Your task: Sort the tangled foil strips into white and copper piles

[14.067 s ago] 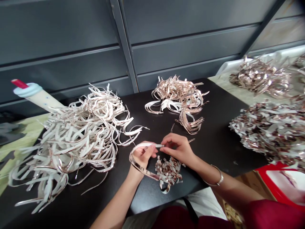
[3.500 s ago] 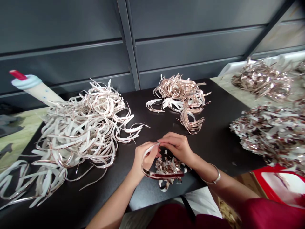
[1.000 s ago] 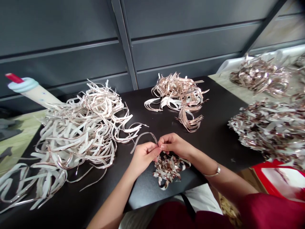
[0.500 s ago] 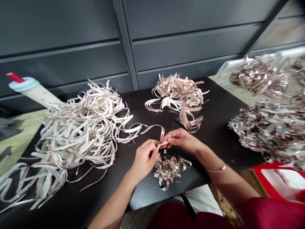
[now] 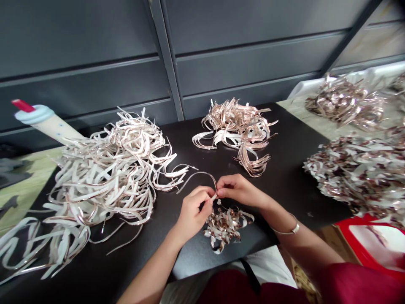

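Between my fingertips is a thin strip (image 5: 202, 173), white on one side and shiny rose-gold on the other, its free end arching up and to the left. My left hand (image 5: 195, 210) pinches it, thumb against forefinger. From the other side my right hand (image 5: 238, 190) is closed on the same strip, its fingertips almost touching the left ones. Just below my hands lies a small heap of short, folded strip pieces (image 5: 226, 226) on the black table (image 5: 152, 261). The exact spot where the fingers grip is partly hidden.
A large tangle of white strips (image 5: 110, 169) spreads over the table's left side, beside a white tumbler (image 5: 52, 124). Rose-gold strips (image 5: 237, 122) lie at the back. To the right sits a big pile of cut pieces (image 5: 360, 169), above a red box (image 5: 373, 245).
My right hand has come closer to my left, and its fingers are curled more tightly. The strip's arch has shifted a little left, and its short end is now mostly covered.
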Demonstrator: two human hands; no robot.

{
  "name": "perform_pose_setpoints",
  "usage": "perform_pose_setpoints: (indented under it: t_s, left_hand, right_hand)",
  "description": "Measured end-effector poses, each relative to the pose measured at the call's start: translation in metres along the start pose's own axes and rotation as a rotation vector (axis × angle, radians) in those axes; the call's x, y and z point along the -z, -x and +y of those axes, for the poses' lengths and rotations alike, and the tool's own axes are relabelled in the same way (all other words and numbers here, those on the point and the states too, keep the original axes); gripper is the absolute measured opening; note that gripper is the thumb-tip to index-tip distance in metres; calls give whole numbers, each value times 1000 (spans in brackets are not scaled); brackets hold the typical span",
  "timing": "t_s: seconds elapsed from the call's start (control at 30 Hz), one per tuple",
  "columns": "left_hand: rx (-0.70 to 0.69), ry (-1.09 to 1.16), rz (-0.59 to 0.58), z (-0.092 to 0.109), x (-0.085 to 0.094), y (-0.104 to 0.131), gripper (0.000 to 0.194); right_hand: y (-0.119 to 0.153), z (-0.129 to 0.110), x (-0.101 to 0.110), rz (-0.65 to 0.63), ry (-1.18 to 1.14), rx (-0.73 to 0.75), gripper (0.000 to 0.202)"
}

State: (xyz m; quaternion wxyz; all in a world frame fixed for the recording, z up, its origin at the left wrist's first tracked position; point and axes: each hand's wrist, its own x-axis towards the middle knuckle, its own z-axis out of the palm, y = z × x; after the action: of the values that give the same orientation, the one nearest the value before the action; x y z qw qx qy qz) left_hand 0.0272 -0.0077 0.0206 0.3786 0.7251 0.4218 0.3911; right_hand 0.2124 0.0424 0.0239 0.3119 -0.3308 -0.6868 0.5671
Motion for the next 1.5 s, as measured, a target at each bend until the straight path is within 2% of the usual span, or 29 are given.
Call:
perform_pose_setpoints:
  t_s: [0.1, 0.17, 0.27, 0.33, 0.43, 0.5, 0.6, 0.7, 0.87, 0.93, 1.07, 1.17, 1.27, 1.4, 1.5]
  left_hand:
    - [47, 206, -8, 0, 2, 0, 26]
    - [111, 335, -34, -2, 3, -1, 30]
    - [319, 571, -123, -5, 3, -3, 22]
    - [456, 753, -153, -7, 2, -4, 36]
    - [533, 903, -76, -10, -1, -5, 58]
    - [534, 908, -21, -11, -1, -5, 59]
    - [522, 859, -6, -12, 1, -6, 46]
    - [525, 799, -37, -13, 5, -6, 35]
    - [535, 771, -133, -13, 8, -6, 36]
    - [524, 804, -84, -14, 6, -6, 40]
    - [506, 849, 113, -17, 1, -6, 58]
    - [527, 842, 77, -17, 3, -6, 52]
    - [549, 842, 9, -15, 10, -6, 48]
    - [558, 797, -107, -12, 16, -6, 45]
    - [487, 610, -105, -10, 14, -5, 35]
  right_hand:
    - [3, -1, 9, -52, -198, -42, 31]
    - [3, 0, 11, -61, -214, -27, 32]
    - [2, 0, 7, -90, -101, 68, 29]
    - [1, -1, 1, -94, 16, 171, 23]
    - [1, -2, -9, -4, 200, 325, 11]
    - [2, -3, -14, 68, 288, 389, 13]
    - [3, -1, -15, 62, 356, 434, 21]
    - [5, 0, -8, 46, 379, 379, 28]
    - [7, -1, 1, 30, 335, 303, 28]
    - [7, -2, -2, -6, 336, 306, 31]
    - [7, -3, -9, -44, 345, 333, 34]
    - [7, -3, -8, 0, 344, 329, 28]
    - [7, -1, 3, 51, 332, 277, 25]
    - [8, 2, 20, 73, 110, 177, 17]
    - [8, 2, 22, 83, -187, 122, 17]
